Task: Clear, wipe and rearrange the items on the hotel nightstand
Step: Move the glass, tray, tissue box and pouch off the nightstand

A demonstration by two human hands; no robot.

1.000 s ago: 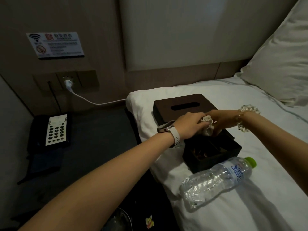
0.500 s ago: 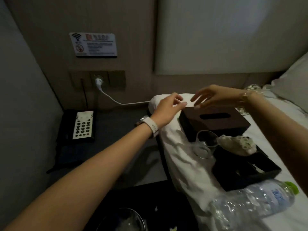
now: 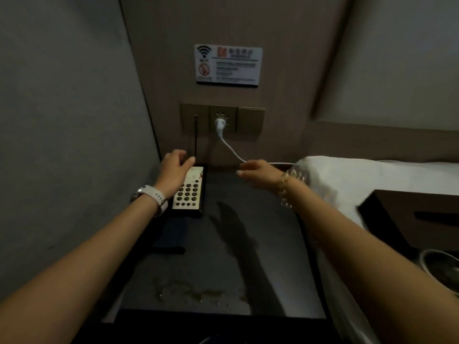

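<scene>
We are still clearing the nightstand [image 3: 223,256]. Our left hand [image 3: 173,167] curls over the far end of the phone [image 3: 190,192], seemingly gripping it, while our right hand [image 3: 258,170] pinches the white cable [image 3: 229,147] at its fingertips. Next we need to lift both clear. Half a second ago both hands hovered empty over the tissue box [image 3: 412,219], now off to our right.
</scene>
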